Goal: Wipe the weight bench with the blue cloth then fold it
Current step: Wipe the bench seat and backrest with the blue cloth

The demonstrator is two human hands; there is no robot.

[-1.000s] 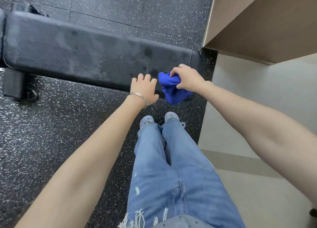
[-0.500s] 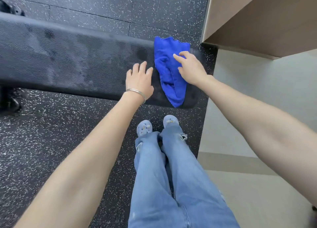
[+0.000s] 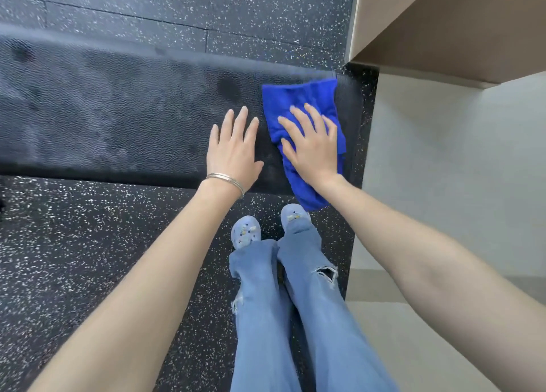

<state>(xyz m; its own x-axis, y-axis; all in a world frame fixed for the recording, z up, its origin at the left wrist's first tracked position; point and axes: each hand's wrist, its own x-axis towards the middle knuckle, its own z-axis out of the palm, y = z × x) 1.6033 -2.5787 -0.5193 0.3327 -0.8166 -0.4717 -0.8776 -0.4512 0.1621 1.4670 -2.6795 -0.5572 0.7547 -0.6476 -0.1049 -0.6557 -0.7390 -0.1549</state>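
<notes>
The black padded weight bench runs from the left edge to its right end in front of me. The blue cloth lies spread across that right end, its lower end hanging over the near edge. My right hand lies flat on the cloth with fingers spread, pressing it on the pad. My left hand, with a thin bracelet on the wrist, rests flat on the bare pad just left of the cloth, holding nothing.
Black speckled rubber flooring surrounds the bench. A beige wall corner or cabinet rises at the upper right, with pale tiled floor below it. My legs in blue jeans and light shoes stand close to the bench's near edge.
The cloth went from bunched in my right hand at the bench's near edge to spread flat on the pad. My right hand now lies flat on it; the view moved closer.
</notes>
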